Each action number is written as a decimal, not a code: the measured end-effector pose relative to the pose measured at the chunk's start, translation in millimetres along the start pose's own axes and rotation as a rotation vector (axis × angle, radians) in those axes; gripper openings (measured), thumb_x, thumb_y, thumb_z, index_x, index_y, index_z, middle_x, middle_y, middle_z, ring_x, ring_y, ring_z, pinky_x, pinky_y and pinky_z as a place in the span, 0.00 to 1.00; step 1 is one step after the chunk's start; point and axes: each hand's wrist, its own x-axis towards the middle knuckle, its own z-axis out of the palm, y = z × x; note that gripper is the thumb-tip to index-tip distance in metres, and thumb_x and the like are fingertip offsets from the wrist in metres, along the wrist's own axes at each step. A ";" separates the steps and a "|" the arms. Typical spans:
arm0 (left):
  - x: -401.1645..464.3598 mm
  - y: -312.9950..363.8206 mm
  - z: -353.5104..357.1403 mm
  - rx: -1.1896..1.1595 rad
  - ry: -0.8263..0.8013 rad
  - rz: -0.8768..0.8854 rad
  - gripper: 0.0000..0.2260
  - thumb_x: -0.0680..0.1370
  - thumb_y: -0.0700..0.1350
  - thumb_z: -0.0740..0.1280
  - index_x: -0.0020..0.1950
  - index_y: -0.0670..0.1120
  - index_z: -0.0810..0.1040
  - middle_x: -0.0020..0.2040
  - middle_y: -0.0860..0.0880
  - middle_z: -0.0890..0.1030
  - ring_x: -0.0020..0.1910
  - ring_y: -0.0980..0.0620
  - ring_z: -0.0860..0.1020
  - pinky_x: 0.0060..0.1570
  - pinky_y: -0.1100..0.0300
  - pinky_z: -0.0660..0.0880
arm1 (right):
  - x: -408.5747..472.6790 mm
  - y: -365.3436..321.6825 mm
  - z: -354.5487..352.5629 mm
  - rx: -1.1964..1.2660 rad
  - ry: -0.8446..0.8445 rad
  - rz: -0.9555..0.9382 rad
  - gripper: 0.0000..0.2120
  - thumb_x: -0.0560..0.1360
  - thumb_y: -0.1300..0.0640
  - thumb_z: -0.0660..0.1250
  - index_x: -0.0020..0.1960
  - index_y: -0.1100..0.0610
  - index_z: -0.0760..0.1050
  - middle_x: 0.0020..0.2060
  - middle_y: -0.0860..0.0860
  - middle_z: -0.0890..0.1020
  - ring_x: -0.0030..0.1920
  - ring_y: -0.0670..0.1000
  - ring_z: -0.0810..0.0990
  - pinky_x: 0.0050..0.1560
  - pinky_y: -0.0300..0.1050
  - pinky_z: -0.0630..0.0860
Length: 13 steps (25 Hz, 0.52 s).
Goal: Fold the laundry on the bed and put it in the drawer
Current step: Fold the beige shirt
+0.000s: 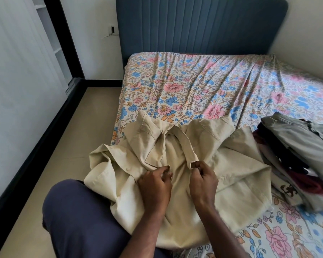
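Head view: the bed (pixel 194 86) is carrying a clothes pile (pixel 296 155) still waiting, the beige shirt (pixel 157 192) is lying unfolded, left hand (pixel 155 185) and right hand (pixel 203 181) are pinching its front edges; no drawer showing.

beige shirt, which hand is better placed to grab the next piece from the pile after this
Right. The clothes pile lies on that side of the beige shirt, nearer the right hand than the left hand.
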 end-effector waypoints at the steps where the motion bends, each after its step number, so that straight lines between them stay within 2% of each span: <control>1: 0.6 -0.1 2.1 0.023 0.000 0.008 0.09 0.71 0.47 0.77 0.51 0.54 0.87 0.40 0.50 0.86 0.43 0.45 0.83 0.47 0.48 0.76 | 0.1 1.1 -0.5 -0.022 0.003 -0.023 0.09 0.71 0.64 0.65 0.34 0.54 0.75 0.28 0.51 0.77 0.30 0.49 0.71 0.31 0.39 0.66; 3: 1.2 1.4 5.3 0.082 -0.027 0.033 0.09 0.73 0.47 0.75 0.53 0.56 0.86 0.43 0.51 0.86 0.46 0.47 0.83 0.48 0.49 0.72 | 0.8 1.2 -2.6 -0.070 -0.012 -0.073 0.12 0.69 0.62 0.73 0.31 0.52 0.74 0.27 0.50 0.77 0.30 0.47 0.73 0.32 0.36 0.68; 5: 0.7 1.9 7.5 0.141 -0.054 0.069 0.09 0.74 0.47 0.72 0.52 0.57 0.86 0.44 0.53 0.86 0.48 0.48 0.82 0.49 0.49 0.69 | 2.6 0.7 -3.7 -0.102 -0.032 -0.067 0.12 0.67 0.50 0.80 0.34 0.48 0.77 0.27 0.47 0.78 0.32 0.45 0.77 0.34 0.34 0.70; 7: -0.3 1.3 9.3 0.178 -0.059 0.096 0.10 0.73 0.46 0.72 0.51 0.58 0.86 0.43 0.54 0.83 0.49 0.49 0.79 0.50 0.48 0.68 | 4.2 -0.7 -3.5 -0.116 0.004 -0.042 0.13 0.69 0.43 0.79 0.37 0.48 0.78 0.27 0.46 0.77 0.32 0.45 0.77 0.34 0.35 0.70; 10: -1.6 -0.1 10.5 0.171 -0.051 0.112 0.13 0.70 0.44 0.75 0.50 0.60 0.85 0.45 0.57 0.77 0.50 0.50 0.76 0.50 0.49 0.64 | 6.5 -1.2 -4.6 -0.052 0.074 -0.040 0.15 0.78 0.47 0.71 0.36 0.52 0.75 0.30 0.47 0.79 0.34 0.44 0.77 0.36 0.36 0.69; 12: -1.7 -1.1 10.2 0.132 -0.033 0.102 0.13 0.70 0.44 0.76 0.50 0.60 0.85 0.46 0.58 0.77 0.52 0.50 0.75 0.51 0.51 0.59 | 10.9 1.9 -8.1 0.037 0.077 0.032 0.15 0.81 0.51 0.68 0.36 0.54 0.77 0.32 0.51 0.80 0.35 0.45 0.77 0.37 0.33 0.70; 13: -1.4 -1.4 9.4 0.118 -0.022 0.092 0.12 0.70 0.45 0.76 0.49 0.60 0.85 0.46 0.58 0.78 0.52 0.50 0.75 0.51 0.52 0.57 | 13.4 4.7 -9.4 0.072 0.075 0.080 0.15 0.81 0.52 0.68 0.37 0.56 0.79 0.32 0.54 0.80 0.35 0.47 0.77 0.39 0.36 0.72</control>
